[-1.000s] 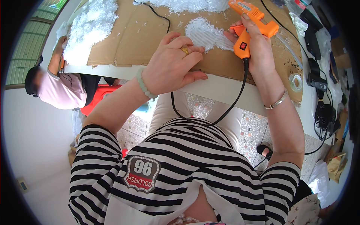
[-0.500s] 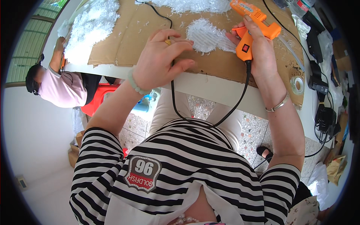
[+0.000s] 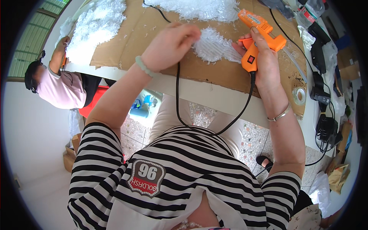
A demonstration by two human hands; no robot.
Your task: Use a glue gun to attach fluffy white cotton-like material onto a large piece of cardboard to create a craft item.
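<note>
My right hand point(image 3: 267, 63) is wrapped round the handle of an orange hot glue gun point(image 3: 250, 50), its nozzle end pointing up and left. A clear glue stick point(image 3: 296, 64) sticks out of the gun's back, and a black cord point(image 3: 245, 111) loops from the handle toward my lap. At the left edge of a white fringed piece point(image 3: 211, 46) is my left hand point(image 3: 168, 44). Its fingers are drawn together and slightly blurred; anything between them is hidden. The fringed piece shows ribbed bands and lies on brown cardboard point(image 3: 130, 50).
More white shaggy material point(image 3: 96, 30) covers the table's far left, with another heap point(image 3: 199, 7) at the back. A tape roll point(image 3: 299, 95), a plastic bottle point(image 3: 309, 14) and black adapters point(image 3: 326, 128) with cables line the right. Another person point(image 3: 61, 88) works at the left.
My left hand has moved up and slightly right, its fingers going from spread to drawn together. The glue gun stays in my right hand, nearly in place. The view has shifted slightly.
</note>
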